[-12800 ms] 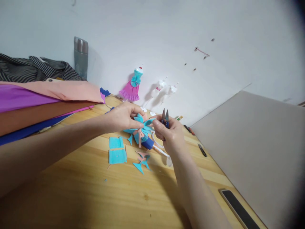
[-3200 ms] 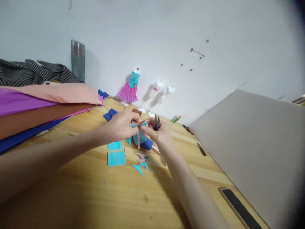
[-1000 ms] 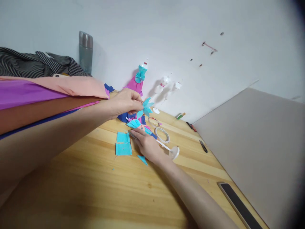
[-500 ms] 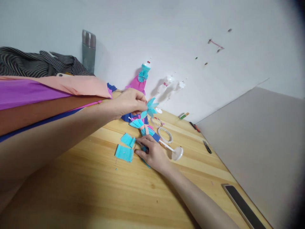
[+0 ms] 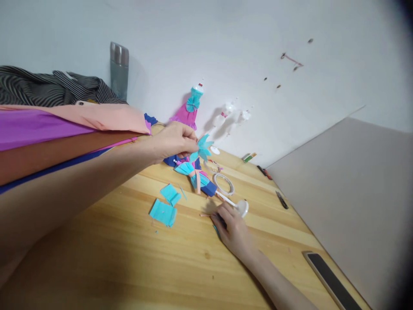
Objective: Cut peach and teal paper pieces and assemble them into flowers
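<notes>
- Left hand (image 5: pixel 177 140): pinches paper flower (image 5: pixel 203 147), raised above table (image 5: pixel 129 258).
- Right hand (image 5: pixel 235 230): curled over scraps (image 5: pixel 216 231), just beside white base (image 5: pixel 242 208); full grasp hidden.
- Phone (image 5: pixel 332 280): near the table's right edge, along panel (image 5: pixel 355 185).

Indoor light, moderately bright and soft, falls over the pale wall (image 5: pixel 245 38) and the table (image 5: pixel 180 258), whose lower left sinks into brownish shade. Grey shadows with soft edges lie on the wall beside the bottle (image 5: pixel 119 71) and the small white figures (image 5: pixel 227 109), which look washed out and short of detail. The blue paper flower (image 5: pixel 202 148) and the right hand (image 5: pixel 230 224) are slightly blurred. The far right edge darkens into a curved, smeary black border.
</notes>
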### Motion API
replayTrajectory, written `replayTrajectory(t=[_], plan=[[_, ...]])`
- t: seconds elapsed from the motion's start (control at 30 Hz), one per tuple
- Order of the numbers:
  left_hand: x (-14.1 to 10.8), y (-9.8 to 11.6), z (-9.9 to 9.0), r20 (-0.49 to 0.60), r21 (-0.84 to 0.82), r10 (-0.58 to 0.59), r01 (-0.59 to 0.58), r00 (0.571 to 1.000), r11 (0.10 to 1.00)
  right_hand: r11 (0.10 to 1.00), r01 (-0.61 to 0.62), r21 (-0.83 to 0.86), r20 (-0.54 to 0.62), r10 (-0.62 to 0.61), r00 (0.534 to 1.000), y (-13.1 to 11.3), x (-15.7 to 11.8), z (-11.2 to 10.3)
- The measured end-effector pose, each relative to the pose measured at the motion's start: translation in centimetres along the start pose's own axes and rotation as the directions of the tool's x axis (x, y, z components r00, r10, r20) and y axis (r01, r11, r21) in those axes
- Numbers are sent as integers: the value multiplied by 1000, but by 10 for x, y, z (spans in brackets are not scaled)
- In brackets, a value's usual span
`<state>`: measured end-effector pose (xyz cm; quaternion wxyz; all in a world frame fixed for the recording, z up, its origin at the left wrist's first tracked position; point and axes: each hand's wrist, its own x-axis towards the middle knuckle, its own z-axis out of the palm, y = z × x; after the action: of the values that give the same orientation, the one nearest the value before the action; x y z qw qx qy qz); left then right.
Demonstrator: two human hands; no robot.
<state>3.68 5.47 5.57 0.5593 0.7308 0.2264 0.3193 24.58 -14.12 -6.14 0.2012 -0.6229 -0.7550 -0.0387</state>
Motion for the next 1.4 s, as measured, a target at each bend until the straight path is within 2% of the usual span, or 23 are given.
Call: replayTrajectory(t=[0.17,0.3,0.37,0.47,0.53,0.63,0.73,0.83,0.9,0.93,0.97,1.07,1.13,1.2,1.3,1.4], plan=[[0,4,-1,-15,-5,1,-1,1000,1000,1000,-26,-5,-12,26,1000,13,-27,-13],[-1,9,-3,-38,-15,-8,7,999,1000,999,37,-30,84,-35,996,35,-47,-26],[-1,11,-4,-52,2,6,-6,999,1000,997,38,-74,133,-28,991,49,-55,-32],[-2,13,-5,-59,29,19,-17,998,999,995,-72,-74,152,83,985,68,-61,-41],[-2,14,-5,-54,32,12,-10,998,999,979,-186,-87,76,193,978,76,-60,-47],[-3,16,-5,-56,20,-2,3,998,1000,958,-278,-73,-112,269,957,76,-52,-56],[-3,18,-4,-61,9,-18,18,998,1000,972,-235,-12,-244,225,943,55,-41,-61],[-3,18,-4,-59,2,-34,34,998,999,988,-148,51,-107,153,982,22,-29,-51],[-3,18,-3,-54,3,-38,38,998,999,997,-52,54,14,52,999,3,-20,-37],[-3,18,-3,-52,5,-37,38,998,999,999,-16,33,46,15,999,-3,-16,-30],[-3,18,-3,-49,6,-37,37,998,999,999,-37,-25,52,38,998,-6,-11,-22],[-4,17,-3,-47,4,-32,33,998,999,940,-203,-274,-32,202,979,-1,5,-8],[-3,17,-3,-50,-3,-35,34,998,999,846,-275,-457,2,310,951,9,17,-8],[-3,16,-3,-60,-5,-34,34,998,999,787,-267,-556,73,367,927,16,31,-15],[-2,14,-4,-63,-7,-26,26,998,1000,747,-252,-615,107,396,912,20,51,-31],[-2,13,-4,-55,-16,-27,26,998,1000,758,-226,-612,71,337,939,31,69,-39]])
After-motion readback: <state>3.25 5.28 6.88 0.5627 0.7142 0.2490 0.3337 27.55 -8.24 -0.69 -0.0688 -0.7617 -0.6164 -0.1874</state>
